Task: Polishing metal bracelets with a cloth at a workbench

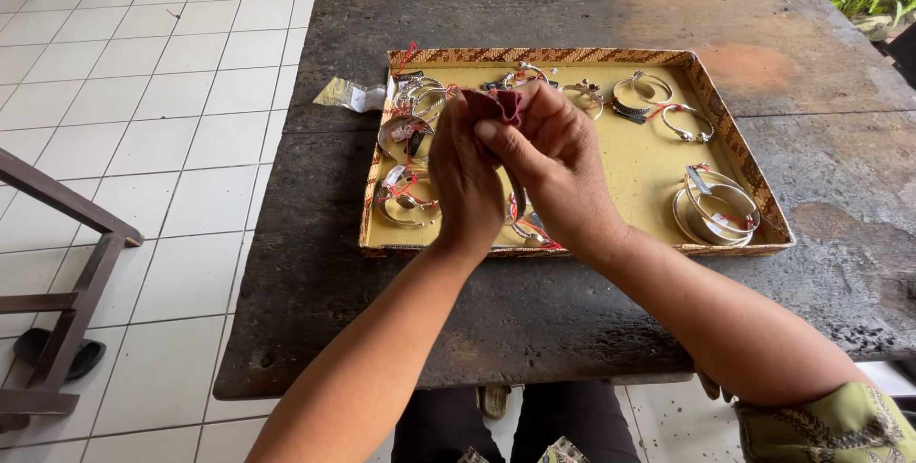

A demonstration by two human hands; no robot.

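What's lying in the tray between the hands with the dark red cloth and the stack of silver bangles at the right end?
Head view: between the hands holding the dark red cloth and the bangle stack, only bare yellow tray lining shows.

1. Both forearms are bare and reach forward, converging toward the middle.
2. The left hand (465,181) shows its back to the camera, fingers curled upward.
3. The right hand (553,162) presses against it, fingers bent, fingertips pinched together at the top.
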